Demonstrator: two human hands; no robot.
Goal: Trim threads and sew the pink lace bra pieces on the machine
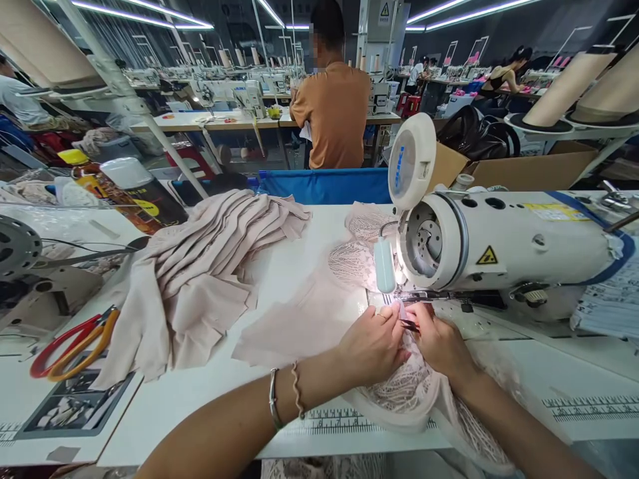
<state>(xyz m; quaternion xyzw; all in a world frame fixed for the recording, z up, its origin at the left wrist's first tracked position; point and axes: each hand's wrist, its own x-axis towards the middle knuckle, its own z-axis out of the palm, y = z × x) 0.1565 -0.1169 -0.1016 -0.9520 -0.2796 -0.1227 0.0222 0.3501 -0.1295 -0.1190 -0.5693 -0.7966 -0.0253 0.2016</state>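
Note:
A white sewing machine (499, 243) stands on the right of the white table (210, 392), its lamp lighting the needle area. My left hand (372, 346) and my right hand (439, 342) press side by side on a pale pink lace piece (404, 389) just in front of the needle. Both pinch the fabric's edge; a small dark tool (410, 325) shows between the fingertips. My left wrist wears two bracelets. The lace drapes over the table's near edge.
A heap of folded beige fabric (200, 266) lies left of centre. Red and orange scissors (74, 342) rest at the far left. More lace pieces (357, 246) lie behind the needle. A person in an orange shirt (332, 113) sits ahead, back turned. Cardboard boxes (529, 169) stand behind the machine.

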